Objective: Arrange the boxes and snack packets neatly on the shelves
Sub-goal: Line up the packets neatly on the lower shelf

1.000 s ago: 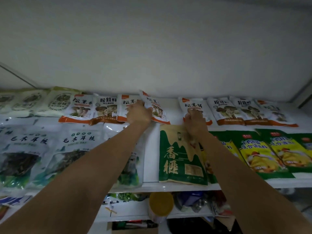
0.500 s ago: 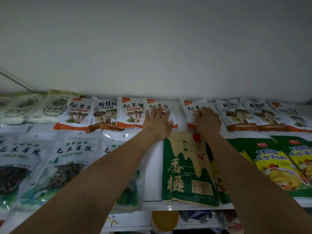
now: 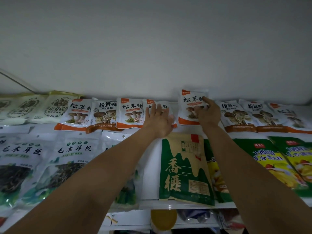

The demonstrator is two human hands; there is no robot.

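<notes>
A row of white-and-orange mushroom packets lies along the back of the white shelf [image 3: 150,166]. My left hand [image 3: 159,121] lies flat with straight fingers on one of these packets [image 3: 164,105]. My right hand [image 3: 208,114] holds the neighbouring mushroom packet [image 3: 190,103], whose top edge is lifted up against the wall; the fingers curl round its right side. In front of both hands lies a green-and-tan packet [image 3: 184,168].
White packets of black fungus strips [image 3: 67,159] fill the left front of the shelf. Green-and-yellow seasoning packets [image 3: 273,159] fill the right front. Pale green packets [image 3: 42,107] lie at the back left. A yellow-lidded container [image 3: 163,218] stands on the lower shelf.
My right hand has raised its mushroom packet so that it stands up against the wall. My left hand stays flat on the packet beside it.
</notes>
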